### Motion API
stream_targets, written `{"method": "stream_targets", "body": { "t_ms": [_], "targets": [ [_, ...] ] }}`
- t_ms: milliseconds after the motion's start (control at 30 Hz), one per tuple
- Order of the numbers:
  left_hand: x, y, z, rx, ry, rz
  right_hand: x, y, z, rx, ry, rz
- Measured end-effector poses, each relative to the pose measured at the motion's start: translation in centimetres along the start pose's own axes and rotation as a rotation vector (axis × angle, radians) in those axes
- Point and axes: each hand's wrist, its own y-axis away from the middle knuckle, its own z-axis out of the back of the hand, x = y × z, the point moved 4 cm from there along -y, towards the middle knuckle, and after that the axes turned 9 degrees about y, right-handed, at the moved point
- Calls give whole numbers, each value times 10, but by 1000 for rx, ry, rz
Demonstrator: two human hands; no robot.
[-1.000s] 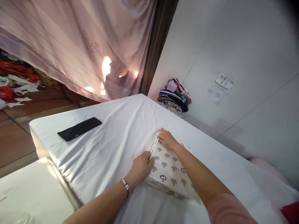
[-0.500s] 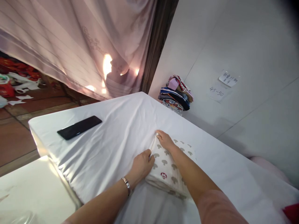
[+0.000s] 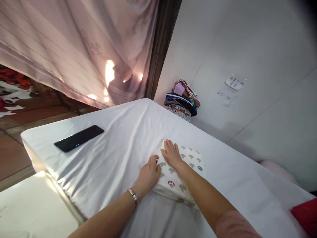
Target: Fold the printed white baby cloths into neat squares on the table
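Note:
A folded white cloth (image 3: 173, 181) with grey-brown mushroom prints, plus a red and a blue one, lies on the white-covered table (image 3: 119, 145). At its left edge my left hand (image 3: 149, 172) grips the cloth between thumb and fingers; a metal bracelet is on that wrist. My right hand (image 3: 171, 153) lies on the cloth's top near the far left corner, palm down with its fingers stretched out. The forearm behind it covers part of the cloth's right side.
A black phone-like slab (image 3: 79, 138) lies on the left of the table. Folded clothes (image 3: 183, 99) are stacked by the wall at the far corner. Something red (image 3: 305, 215) is at the right edge. A white surface (image 3: 32, 208) stands lower left, and a pink curtain (image 3: 74, 43) hangs behind.
My right hand has let go of the cloth's far left corner and flattened onto its top. My left hand stays at the left edge. The view has shifted slightly right.

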Motion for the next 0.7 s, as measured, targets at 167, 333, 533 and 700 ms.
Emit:
{"method": "stream_targets", "body": {
  "t_ms": [167,333,533,700],
  "targets": [
    [-3,1,2,-68,-35,-79,4,-6,-2,47,-19,6],
    [-7,-1,4,-94,-72,-246,3,3,10,88,-74,-15],
    [-2,-7,3,-7,-88,-195,-19,71,23,113,-102,-30],
    [-7,-7,3,21,-105,-166,-84,123,21,140,-53,-199]
  ]
}}
